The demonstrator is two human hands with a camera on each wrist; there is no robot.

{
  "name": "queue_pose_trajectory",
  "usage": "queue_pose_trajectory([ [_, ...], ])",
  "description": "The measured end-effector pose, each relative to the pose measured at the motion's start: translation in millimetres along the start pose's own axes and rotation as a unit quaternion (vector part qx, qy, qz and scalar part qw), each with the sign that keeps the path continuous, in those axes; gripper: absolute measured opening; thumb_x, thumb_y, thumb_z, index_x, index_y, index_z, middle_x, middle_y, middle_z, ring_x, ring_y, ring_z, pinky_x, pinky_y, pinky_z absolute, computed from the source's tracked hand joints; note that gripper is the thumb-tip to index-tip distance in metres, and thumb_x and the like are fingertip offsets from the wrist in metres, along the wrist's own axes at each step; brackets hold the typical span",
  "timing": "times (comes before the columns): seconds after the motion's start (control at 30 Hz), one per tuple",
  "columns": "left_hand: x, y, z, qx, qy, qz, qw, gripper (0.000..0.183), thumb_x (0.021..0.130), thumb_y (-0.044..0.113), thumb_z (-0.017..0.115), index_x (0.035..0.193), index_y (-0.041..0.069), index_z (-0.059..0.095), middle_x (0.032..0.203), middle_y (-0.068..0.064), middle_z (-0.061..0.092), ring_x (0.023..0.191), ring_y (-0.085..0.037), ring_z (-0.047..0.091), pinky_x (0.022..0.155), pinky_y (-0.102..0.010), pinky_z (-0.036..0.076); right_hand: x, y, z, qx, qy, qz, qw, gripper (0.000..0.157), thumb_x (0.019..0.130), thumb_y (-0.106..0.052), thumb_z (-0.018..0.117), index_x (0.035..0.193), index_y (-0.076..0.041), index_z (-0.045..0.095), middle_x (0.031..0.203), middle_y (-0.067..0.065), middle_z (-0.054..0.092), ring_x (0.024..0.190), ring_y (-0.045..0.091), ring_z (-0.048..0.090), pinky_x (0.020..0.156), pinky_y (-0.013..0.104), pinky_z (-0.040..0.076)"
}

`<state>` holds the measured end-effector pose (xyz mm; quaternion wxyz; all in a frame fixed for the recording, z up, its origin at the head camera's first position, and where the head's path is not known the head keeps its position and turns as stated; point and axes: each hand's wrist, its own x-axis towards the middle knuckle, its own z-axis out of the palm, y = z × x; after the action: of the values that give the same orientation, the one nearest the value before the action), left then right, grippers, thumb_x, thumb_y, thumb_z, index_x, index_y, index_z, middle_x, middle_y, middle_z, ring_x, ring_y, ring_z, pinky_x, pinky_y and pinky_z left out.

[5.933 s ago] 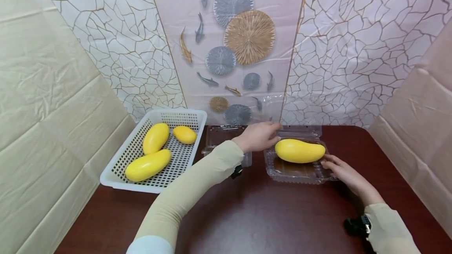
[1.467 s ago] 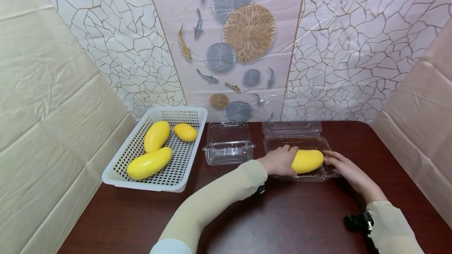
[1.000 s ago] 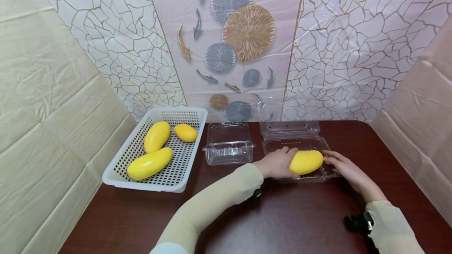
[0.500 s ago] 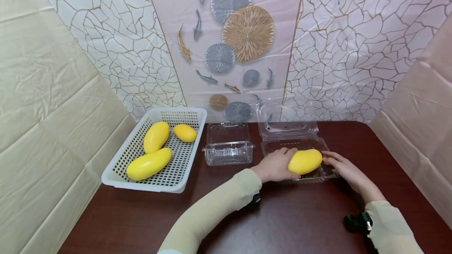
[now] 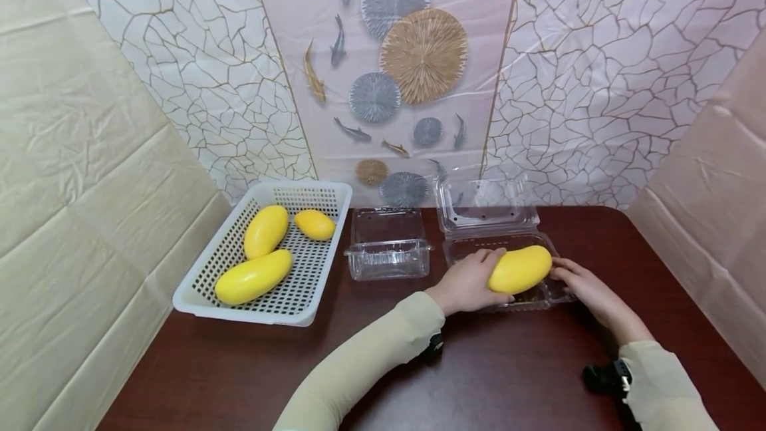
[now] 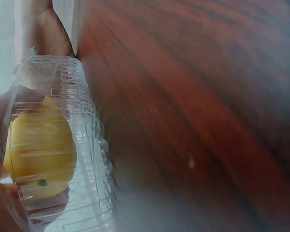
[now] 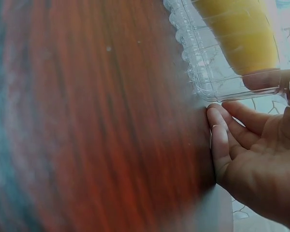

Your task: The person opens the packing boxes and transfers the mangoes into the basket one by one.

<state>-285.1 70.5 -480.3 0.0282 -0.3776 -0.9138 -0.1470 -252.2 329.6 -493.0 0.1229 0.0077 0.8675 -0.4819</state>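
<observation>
A yellow mango (image 5: pixel 520 270) lies tilted over the base of a clear plastic clamshell container (image 5: pixel 479 243), its right end higher than its left. My left hand (image 5: pixel 469 283) grips the mango's left end, thumb at the front and fingers behind. Through the container wall in the left wrist view, the mango (image 6: pixel 41 145) shows with fingers around it. At the container's right side, my right hand (image 5: pixel 589 288) holds the edge. The right wrist view has a digit over the rim beside the mango (image 7: pixel 244 36) and other fingers outside, under the wall. The lid stands raised behind.
A white perforated basket (image 5: pixel 308 314) at the left holds two larger mangoes (image 5: pixel 254 277) and a smaller yellow fruit (image 5: pixel 314 225). Between basket and hands stands a second clear container (image 5: pixel 389 261), lid up. A patterned backdrop (image 5: pixel 425 55) closes off the table's back.
Since the earliest frame, my left hand has come from behind the mango to grip its left end. Lately the mango's right end has tipped up and rightward. My right hand has barely moved.
</observation>
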Motion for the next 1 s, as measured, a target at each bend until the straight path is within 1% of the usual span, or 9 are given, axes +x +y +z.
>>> queue_pose_trajectory([
  [0.1, -0.7, 0.8, -0.8, 0.001, 0.002, 0.007, 1.0000, 0.093, 0.087, 0.059, 0.071, 0.159, 0.017, 0.030, 0.143, -0.002, 0.051, 0.118, -0.013, 0.056, 0.092, -0.028, 0.050, 0.0, -0.6, -0.2, 0.001, 0.000, 0.003, 1.000, 0.073, 0.110, -0.041, 0.031, 0.153, 0.015, 0.012, 0.150, 0.041, 0.026, 0.135, 0.053, 0.031, 0.107, 0.062, 0.034],
  [0.23, -1.4, 1.2, -1.0, 0.000, 0.005, 0.007, 1.0000, 0.093, 0.087, 0.060, 0.071, 0.159, 0.017, 0.030, 0.143, -0.002, 0.051, 0.119, -0.014, 0.055, 0.093, -0.028, 0.050, 0.1, -1.0, -0.2, 0.001, 0.000, 0.001, 1.000, 0.072, 0.110, -0.040, 0.031, 0.153, 0.015, 0.012, 0.149, 0.041, 0.026, 0.135, 0.053, 0.031, 0.107, 0.062, 0.034],
  [0.4, -1.4, 1.5, -1.0, -0.022, 0.014, -0.009, 0.9996, 0.094, 0.086, 0.061, 0.072, 0.158, 0.017, 0.032, 0.141, -0.002, 0.052, 0.117, -0.013, 0.056, 0.090, -0.027, 0.051, 1.1, -0.2, 1.2, -0.001, 0.004, -0.009, 1.000, 0.069, 0.110, -0.037, 0.031, 0.152, 0.016, 0.016, 0.148, 0.041, 0.030, 0.134, 0.052, 0.034, 0.105, 0.060, 0.036],
  [0.5, -0.8, 1.8, -1.4, -0.039, 0.020, -0.023, 0.9988, 0.094, 0.085, 0.061, 0.072, 0.158, 0.018, 0.032, 0.140, -0.002, 0.053, 0.115, -0.012, 0.057, 0.087, -0.026, 0.051, 2.2, 0.0, 2.5, -0.001, 0.006, -0.012, 1.000, 0.068, 0.111, -0.036, 0.029, 0.152, 0.017, 0.017, 0.148, 0.041, 0.031, 0.133, 0.052, 0.034, 0.105, 0.061, 0.036],
  [0.67, 0.4, 4.0, -3.4, -0.041, 0.019, -0.033, 0.9984, 0.094, 0.085, 0.061, 0.073, 0.158, 0.019, 0.032, 0.139, -0.001, 0.053, 0.113, -0.012, 0.058, 0.085, -0.026, 0.052, 2.2, -0.5, 2.2, 0.000, 0.003, -0.003, 1.000, 0.069, 0.111, -0.037, 0.028, 0.152, 0.016, 0.015, 0.149, 0.040, 0.029, 0.135, 0.052, 0.032, 0.107, 0.063, 0.033],
  [0.8, 0.8, 5.8, -4.0, -0.033, 0.017, -0.028, 0.9989, 0.093, 0.085, 0.061, 0.073, 0.158, 0.019, 0.032, 0.140, -0.001, 0.053, 0.114, -0.013, 0.058, 0.086, -0.027, 0.052, 1.5, -0.4, 1.3, 0.000, 0.001, 0.000, 1.000, 0.070, 0.111, -0.038, 0.029, 0.152, 0.016, 0.014, 0.149, 0.041, 0.028, 0.135, 0.052, 0.032, 0.106, 0.062, 0.034],
  [1.0, 2.6, 9.7, -6.9, -0.021, 0.020, -0.010, 0.9995, 0.093, 0.085, 0.060, 0.073, 0.157, 0.018, 0.034, 0.140, -0.002, 0.053, 0.115, -0.013, 0.058, 0.089, -0.026, 0.051, 0.3, -1.0, 1.8, 0.001, 0.002, 0.002, 1.000, 0.070, 0.110, -0.039, 0.031, 0.152, 0.016, 0.017, 0.149, 0.040, 0.028, 0.135, 0.052, 0.032, 0.107, 0.062, 0.034],
])
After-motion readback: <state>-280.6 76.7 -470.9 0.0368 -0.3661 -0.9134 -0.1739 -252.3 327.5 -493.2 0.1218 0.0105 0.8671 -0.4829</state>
